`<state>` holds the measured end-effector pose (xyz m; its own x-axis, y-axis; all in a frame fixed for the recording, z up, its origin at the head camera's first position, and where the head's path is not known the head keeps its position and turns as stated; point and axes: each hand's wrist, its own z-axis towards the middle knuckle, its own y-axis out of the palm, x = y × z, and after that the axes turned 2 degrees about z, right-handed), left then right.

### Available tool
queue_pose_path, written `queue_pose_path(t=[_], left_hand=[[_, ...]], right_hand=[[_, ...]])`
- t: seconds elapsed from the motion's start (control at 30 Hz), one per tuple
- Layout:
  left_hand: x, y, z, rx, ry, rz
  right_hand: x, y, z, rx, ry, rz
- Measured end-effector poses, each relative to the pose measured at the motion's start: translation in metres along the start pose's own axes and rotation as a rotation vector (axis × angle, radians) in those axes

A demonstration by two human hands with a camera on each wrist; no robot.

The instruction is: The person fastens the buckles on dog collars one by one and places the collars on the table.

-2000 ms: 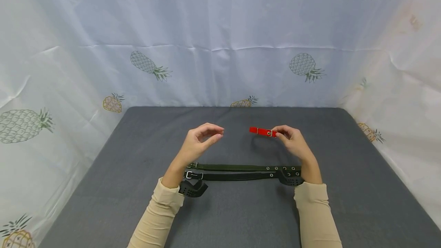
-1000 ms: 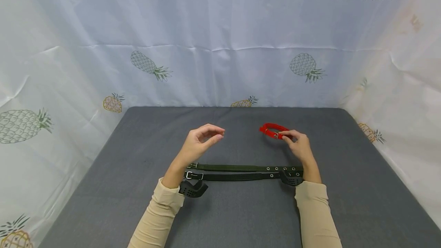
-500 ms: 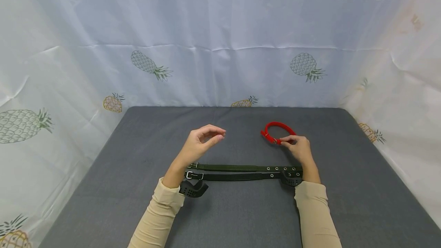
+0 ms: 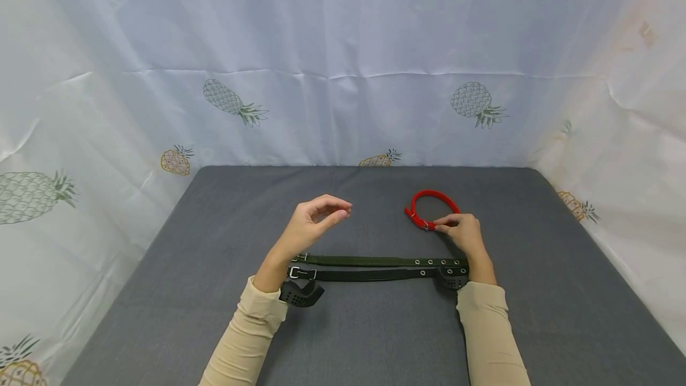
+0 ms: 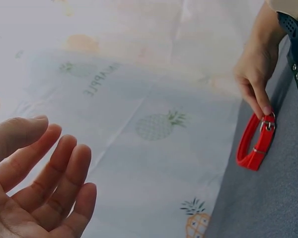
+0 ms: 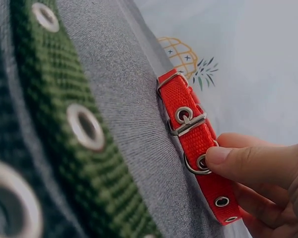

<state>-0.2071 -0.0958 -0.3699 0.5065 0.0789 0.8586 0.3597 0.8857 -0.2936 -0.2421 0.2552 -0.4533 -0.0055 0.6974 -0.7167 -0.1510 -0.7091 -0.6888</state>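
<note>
A person's right hand (image 4: 465,233) pinches a looped red collar (image 6: 194,141) beyond a green strap (image 4: 364,261); the left hand (image 4: 303,228) hovers, fingers relaxed.

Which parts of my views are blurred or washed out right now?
Right wrist: the red collar is mostly crisp, but the green strap and the dark strap at the left edge are out of focus. Left wrist: the pineapple curtain looks hazy, its upper prints washed out. Head: mostly clear, with a soft shadow on the grey table beneath the right hand.
</note>
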Motion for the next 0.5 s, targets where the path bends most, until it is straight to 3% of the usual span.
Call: queue_pose_path(t=[0.23,0.5], left_hand=[[-0.003,0.001,0.001,0.009,-0.003,-0.011],[-0.013,0.000,0.004,0.082,-0.053,0.000]], right_hand=[[-0.002,0.001,0.001,-0.008,0.009,-0.008],[-0.005,-0.005,0.002,-0.028,0.003,-0.001]])
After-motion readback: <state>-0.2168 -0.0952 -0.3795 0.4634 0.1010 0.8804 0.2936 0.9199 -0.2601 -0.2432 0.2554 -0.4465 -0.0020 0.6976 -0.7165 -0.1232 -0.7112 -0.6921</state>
